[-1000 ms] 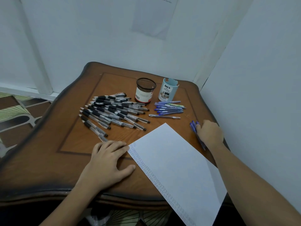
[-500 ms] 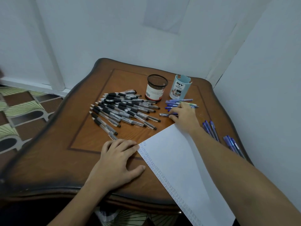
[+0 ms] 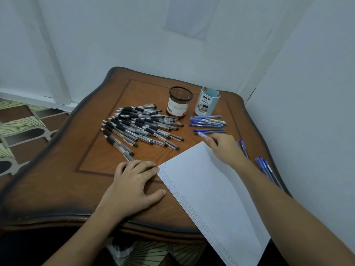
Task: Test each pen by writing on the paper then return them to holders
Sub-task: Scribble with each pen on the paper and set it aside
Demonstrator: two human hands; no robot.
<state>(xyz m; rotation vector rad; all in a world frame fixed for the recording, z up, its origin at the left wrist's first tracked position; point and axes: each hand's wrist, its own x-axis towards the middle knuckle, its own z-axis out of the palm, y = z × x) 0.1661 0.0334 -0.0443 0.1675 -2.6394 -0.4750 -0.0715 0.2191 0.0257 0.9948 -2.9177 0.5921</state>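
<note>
Pen in right hand at the paper's far corner

The right hand has its fingers curled round a pen, blurred in this view, whose free end points far and left, just above the far corner of the paper. The left hand lies flat on the tabletop with its fingers straight, its fingertips touching the paper's left corner. A strip of small written marks runs along the paper's near-left edge.

At the far side stand two holders, upright and near each other: a mesh holder on the left and a blue holder on the right. Only dark mesh shows in the mouth of the first; the inside of the second is hidden. A heap of black pens lies on the tabletop left of and nearer than the mesh holder. A row of blue pens lies just in front of the blue holder, and more loose blue pens lie near the right edge, behind the right forearm.
</note>
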